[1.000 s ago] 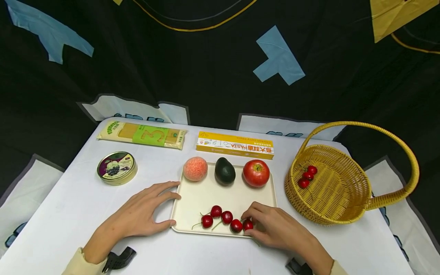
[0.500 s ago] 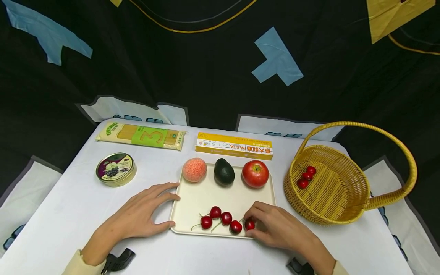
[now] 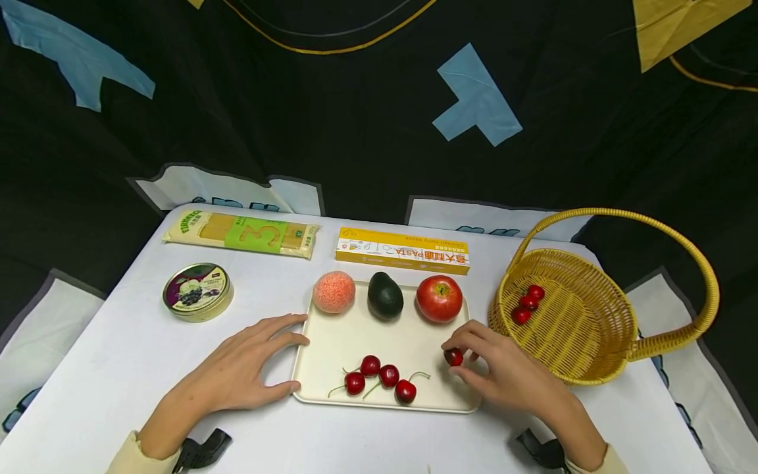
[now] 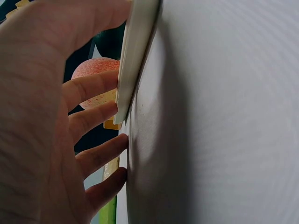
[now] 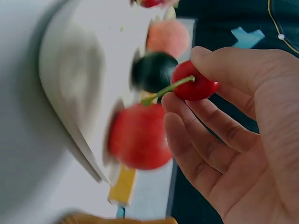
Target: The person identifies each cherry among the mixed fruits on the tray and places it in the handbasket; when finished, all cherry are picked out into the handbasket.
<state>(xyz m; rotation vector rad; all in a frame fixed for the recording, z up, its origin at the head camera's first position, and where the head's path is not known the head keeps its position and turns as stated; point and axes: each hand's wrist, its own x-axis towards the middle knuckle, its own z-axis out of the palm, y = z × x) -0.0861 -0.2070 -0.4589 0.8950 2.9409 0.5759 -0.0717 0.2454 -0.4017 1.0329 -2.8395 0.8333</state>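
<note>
Between thumb and fingers, my right hand (image 3: 503, 368) pinches a red cherry (image 5: 194, 81) with a green stem, over the right side of the cream tray (image 3: 379, 336). My left hand (image 3: 249, 365) lies at the tray's left edge, fingers spread and fingertips touching the rim, as the left wrist view also shows. Several cherries (image 3: 389, 376) with stems rest near the front of the tray. Along its back stand a pink speckled peach-like fruit (image 3: 334, 292), a dark avocado (image 3: 385, 296) and a red apple (image 3: 439, 299).
A yellow wicker basket (image 3: 583, 329) with a tall handle stands to the right, with 3 cherries (image 3: 528, 303) inside. Behind the tray lies a pasta box (image 3: 403, 250). A spaghetti packet (image 3: 243, 232) and a round tin (image 3: 198, 291) lie to the left.
My right hand has lifted a cherry from the tray's front right and moved up and right with it. The left hand has stayed in place.
</note>
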